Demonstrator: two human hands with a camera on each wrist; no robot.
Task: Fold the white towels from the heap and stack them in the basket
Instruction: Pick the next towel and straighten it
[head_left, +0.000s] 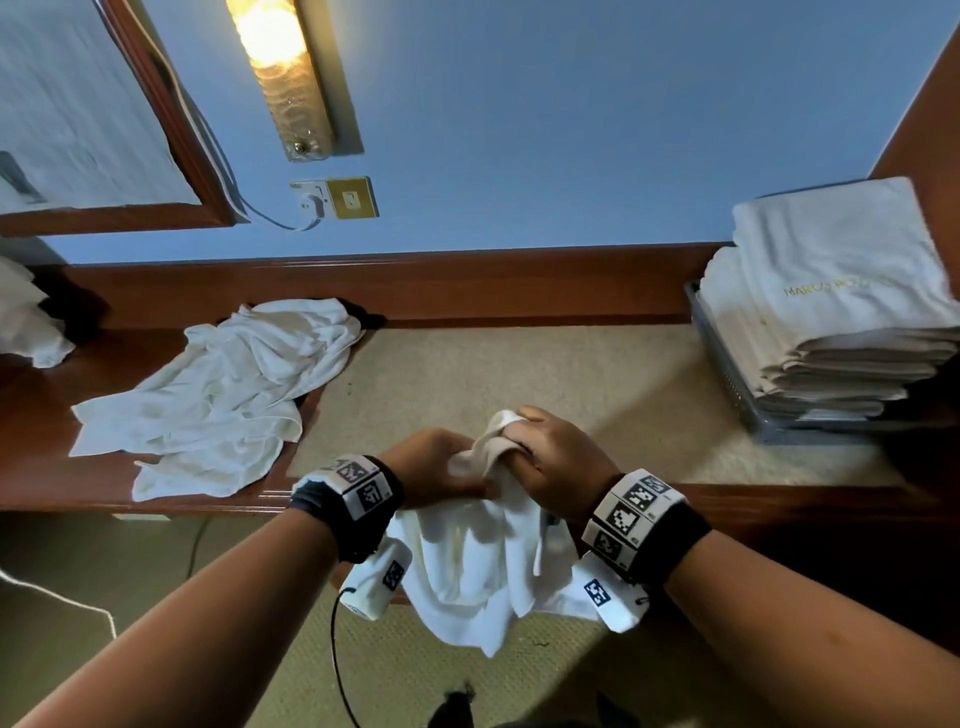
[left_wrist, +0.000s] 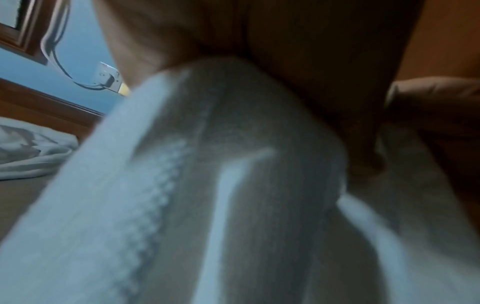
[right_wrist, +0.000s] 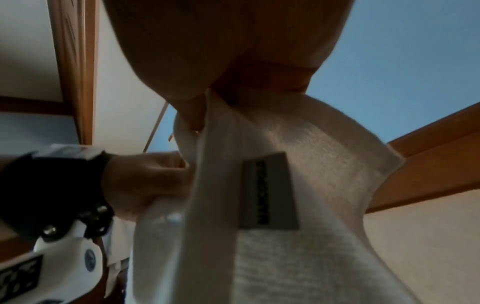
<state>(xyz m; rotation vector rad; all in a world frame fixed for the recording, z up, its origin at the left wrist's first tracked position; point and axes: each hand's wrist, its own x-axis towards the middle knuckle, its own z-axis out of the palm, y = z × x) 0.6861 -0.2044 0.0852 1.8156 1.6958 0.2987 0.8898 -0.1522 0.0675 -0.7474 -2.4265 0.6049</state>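
Left hand (head_left: 436, 467) and right hand (head_left: 556, 457) both gripping one bunched towel (head_left: 467, 561), label (right_wrist: 269, 191) visible only from right wrist.

We see a white towel (head_left: 467, 561), a grey basket (head_left: 727, 364), a red-brown bench (head_left: 41, 415), a blue wall (head_left: 519, 130) behind the bench.

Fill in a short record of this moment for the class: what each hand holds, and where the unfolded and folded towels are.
left hand: left hand grips the held towel
right hand: right hand grips the same towel's bunched top
held towel: unfolded, hanging below both hands, label showing
heap: heap of towels lies crumpled on the wooden ledge, to the person's left
basket: grey basket on the right holds folded towels, stacked above its rim
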